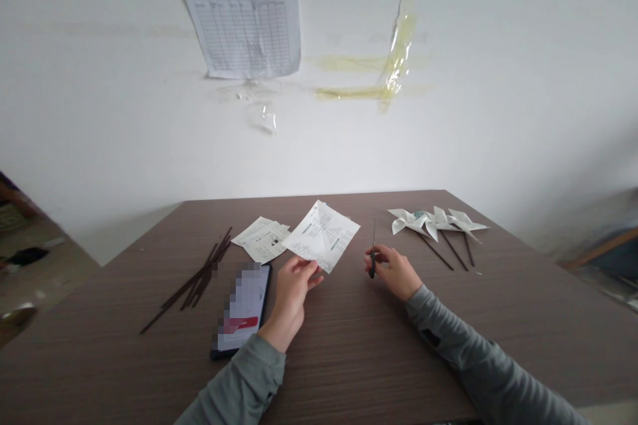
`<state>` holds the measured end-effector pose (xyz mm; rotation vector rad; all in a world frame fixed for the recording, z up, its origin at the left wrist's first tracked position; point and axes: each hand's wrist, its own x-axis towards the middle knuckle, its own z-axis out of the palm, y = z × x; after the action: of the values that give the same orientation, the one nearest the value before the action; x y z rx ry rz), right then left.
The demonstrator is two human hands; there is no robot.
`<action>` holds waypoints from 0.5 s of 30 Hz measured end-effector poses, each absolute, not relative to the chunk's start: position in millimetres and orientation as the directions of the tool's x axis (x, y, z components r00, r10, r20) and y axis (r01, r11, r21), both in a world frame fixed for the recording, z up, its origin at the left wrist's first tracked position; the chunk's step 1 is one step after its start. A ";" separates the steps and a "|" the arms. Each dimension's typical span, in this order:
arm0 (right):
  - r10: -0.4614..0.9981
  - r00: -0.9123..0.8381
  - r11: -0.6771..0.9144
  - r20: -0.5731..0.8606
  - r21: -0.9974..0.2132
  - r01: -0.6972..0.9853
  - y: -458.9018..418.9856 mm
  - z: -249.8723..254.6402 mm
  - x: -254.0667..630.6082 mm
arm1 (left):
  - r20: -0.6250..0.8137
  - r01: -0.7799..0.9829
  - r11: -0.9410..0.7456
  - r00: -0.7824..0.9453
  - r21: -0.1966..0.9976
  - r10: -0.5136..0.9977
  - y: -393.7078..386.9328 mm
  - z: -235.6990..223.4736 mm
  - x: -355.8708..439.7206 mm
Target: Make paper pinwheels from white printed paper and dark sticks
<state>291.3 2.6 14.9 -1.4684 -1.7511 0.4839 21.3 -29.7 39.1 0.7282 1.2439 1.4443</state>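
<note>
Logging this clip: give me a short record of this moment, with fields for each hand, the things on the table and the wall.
Left hand: holds a creased printed paper sheet
Right hand: pinches a thin dark stick, upright
Table: brown wood grain
Near left hand: loose dark sticks, printed papers, phone with pixelated screen
Near right hand: three paper pinwheels on dark sticks
Wall: ruled paper chart, taped
</note>
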 end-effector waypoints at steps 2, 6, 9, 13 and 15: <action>0.970 -0.084 0.232 0.230 -0.755 0.614 -3.1 18.1 285.7 | -0.163 -0.320 0.072 -0.267 0.945 0.950 -29.3 39.0 20.1; 0.961 -0.213 0.260 0.175 -0.836 0.484 -14.0 25.3 278.4 | -0.124 -0.295 0.043 -0.260 0.954 0.958 -27.8 38.0 18.6; 0.964 -0.217 0.241 0.155 -0.858 0.454 -16.3 24.6 276.2 | -0.099 -0.250 0.030 -0.269 0.968 0.958 -26.7 36.5 17.4; 0.972 -0.211 0.183 0.101 -0.889 0.421 -15.3 18.3 272.9 | -0.093 -0.244 0.025 -0.273 0.969 0.957 -26.9 35.6 16.6; 0.972 -0.221 0.156 0.075 -0.914 0.376 -16.8 17.3 270.2 | -0.095 -0.263 0.022 -0.271 0.965 0.958 -27.3 36.0 17.0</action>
<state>270.2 -16.8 17.3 -1.3005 -1.7130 1.0485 17.0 -27.3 36.0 0.8219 1.2376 1.4792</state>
